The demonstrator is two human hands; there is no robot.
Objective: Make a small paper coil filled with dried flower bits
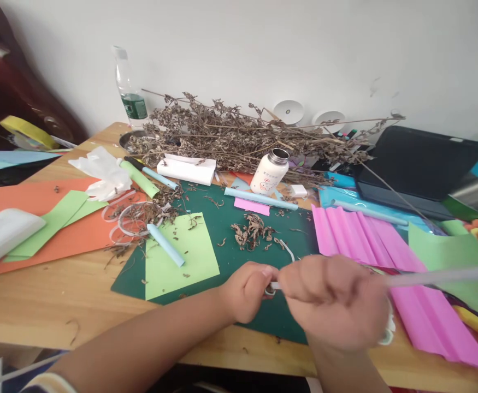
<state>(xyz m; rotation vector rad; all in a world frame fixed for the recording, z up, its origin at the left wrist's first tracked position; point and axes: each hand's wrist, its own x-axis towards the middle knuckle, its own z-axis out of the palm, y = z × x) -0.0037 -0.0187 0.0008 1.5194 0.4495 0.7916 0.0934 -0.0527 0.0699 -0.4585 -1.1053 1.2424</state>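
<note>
My left hand (249, 290) is closed over the front of the green cutting mat (239, 259). Brown dried plant bits and a white loop peek out at its thumb side; the rest is hidden in the palm. A white strip (447, 275) runs from there into my right hand (337, 300), which is clenched round it and slightly blurred. The strip's long end stretches off to the right edge. Beyond the hands lies a heap of dried leaves (253, 232), with a short curl of white strip (288, 250) beside it.
Dried plant stalks (222, 128) pile along the wall. An uncapped cream bottle (269, 173) stands behind a blue paper roll (261, 198). Light green paper (181, 262) and orange paper (75, 240) lie left, pink crepe paper (427, 305) right. A black laptop (423, 164) sits back right.
</note>
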